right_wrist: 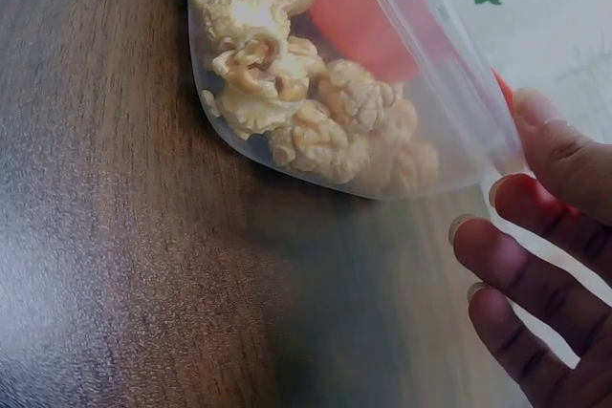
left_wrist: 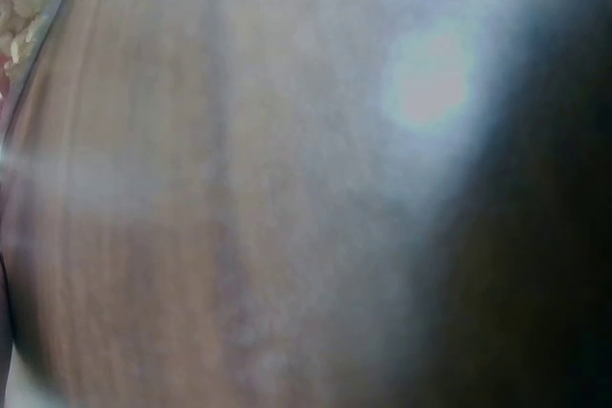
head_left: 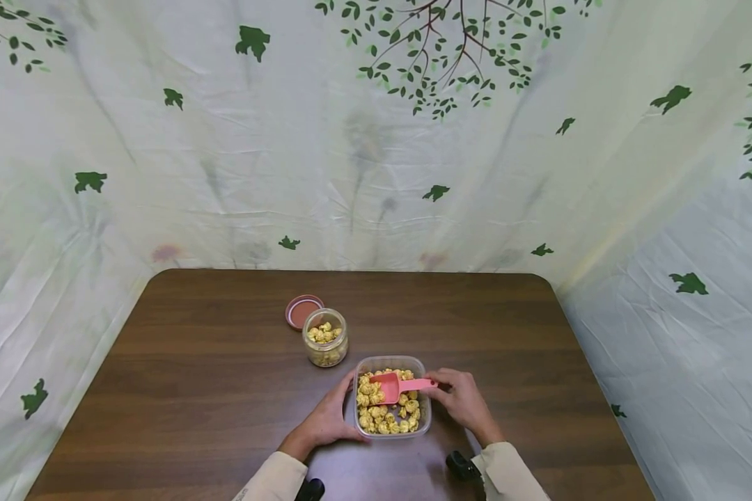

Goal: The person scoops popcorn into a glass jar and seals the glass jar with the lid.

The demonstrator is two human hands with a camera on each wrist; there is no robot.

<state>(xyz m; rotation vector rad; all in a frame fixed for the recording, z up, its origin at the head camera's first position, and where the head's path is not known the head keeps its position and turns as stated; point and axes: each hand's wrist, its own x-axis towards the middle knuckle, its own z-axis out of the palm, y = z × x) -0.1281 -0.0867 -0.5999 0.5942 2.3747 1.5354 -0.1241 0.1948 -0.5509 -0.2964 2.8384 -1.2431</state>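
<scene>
A clear plastic container (head_left: 426, 416) of caramel popcorn (head_left: 376, 416) sits near the table's front edge. My left hand (head_left: 331, 416) holds its left side, with the fingers along the wall and the thumb at the near corner. A pink scoop (head_left: 390, 387) lies over the popcorn inside, its handle reaching past the right rim. My right hand (head_left: 462, 398) pinches the handle's end between thumb and index finger. In the right wrist view the other fingers (right_wrist: 521, 274) spread loosely beside the container's wall. The left wrist view shows mostly blurred tabletop.
Behind the container, slightly left, stands an open glass jar (head_left: 326, 353) partly filled with popcorn. Its pinkish-red lid (head_left: 303, 310) lies just behind it. The brown wooden table (head_left: 213, 362) is bounded by a pale leaf-printed curtain (head_left: 326, 181) at the back and sides.
</scene>
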